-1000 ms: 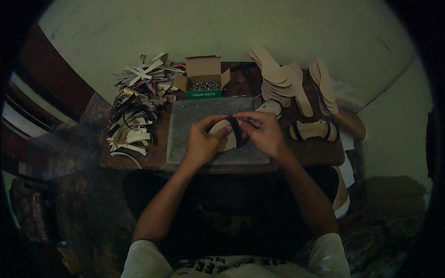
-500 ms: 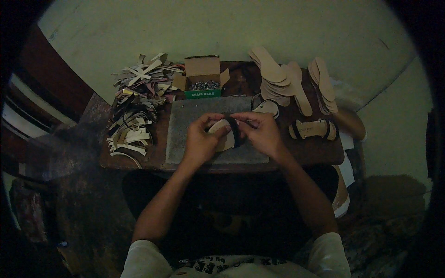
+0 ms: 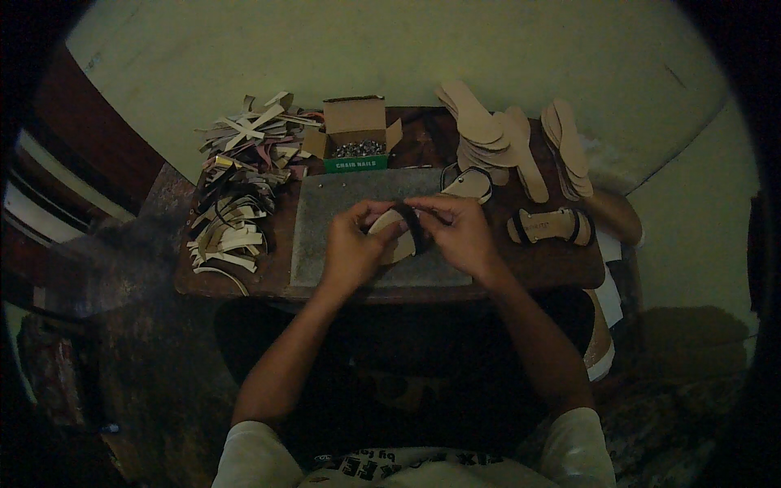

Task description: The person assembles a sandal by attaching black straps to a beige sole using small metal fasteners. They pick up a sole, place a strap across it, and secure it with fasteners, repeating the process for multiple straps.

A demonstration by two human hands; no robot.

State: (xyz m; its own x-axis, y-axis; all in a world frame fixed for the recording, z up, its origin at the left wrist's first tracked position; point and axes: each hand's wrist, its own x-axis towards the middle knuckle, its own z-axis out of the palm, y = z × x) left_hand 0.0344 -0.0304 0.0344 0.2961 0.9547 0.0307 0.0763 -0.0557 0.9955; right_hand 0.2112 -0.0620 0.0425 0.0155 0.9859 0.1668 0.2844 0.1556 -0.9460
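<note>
Between my hands, over the grey slab (image 3: 325,244), is a tan sandal sole (image 3: 396,250) with a dark strap (image 3: 409,221) across it. My left hand (image 3: 355,237) is closed on the sole's left side, its thumb lying over the top face. Closed in a pinch, my right hand (image 3: 461,236) holds the strap at the sole's right edge. The fingers hide the far end of the sole. Just beyond my right hand lies another sole with a dark strap loop (image 3: 469,185).
Strap offcuts (image 3: 236,195) are heaped at the table's left. An opened green box of nails (image 3: 356,154) stands at the back. Stacked insoles (image 3: 480,126) and more insoles (image 3: 565,146) lie back right. A strapped sandal (image 3: 551,227) rests near the right edge of the wooden table (image 3: 521,272).
My right fingers have shifted slightly at the strap. The sole stays in nearly the same place between my hands.
</note>
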